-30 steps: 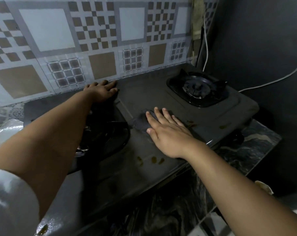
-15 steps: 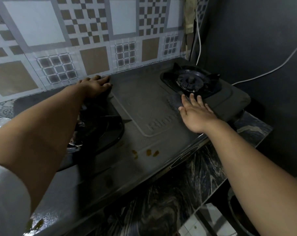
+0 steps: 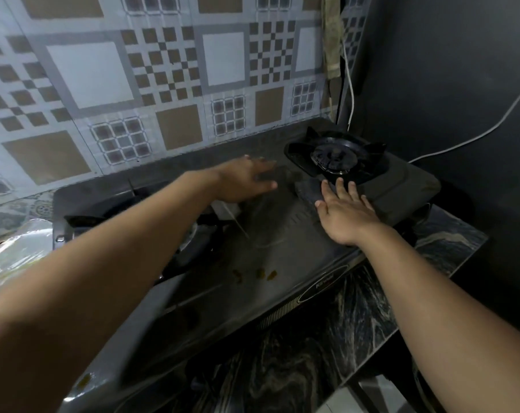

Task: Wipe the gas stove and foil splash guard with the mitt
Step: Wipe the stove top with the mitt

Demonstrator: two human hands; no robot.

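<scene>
The dark two-burner gas stove (image 3: 282, 251) fills the middle of the view. My right hand (image 3: 343, 213) lies flat, fingers spread, pressing the dark grey mitt (image 3: 308, 190) onto the stove top just in front of the right burner (image 3: 334, 158). My left hand (image 3: 247, 180) hovers blurred over the stove's middle, fingers apart, holding nothing. Behind the stove stands the foil splash guard (image 3: 163, 84) with a brown and white square pattern. Several brown stains (image 3: 260, 274) sit near the stove's front edge.
My left forearm hides most of the left burner (image 3: 193, 234). A white cable (image 3: 349, 93) hangs in the back right corner by the dark wall. The stove rests on a black marbled counter (image 3: 357, 338). Crinkled clear plastic (image 3: 14, 254) lies at the left.
My left hand left the stove's back edge and moved right, toward the middle. My right hand slid the mitt from the stove's centre to the right burner's front.
</scene>
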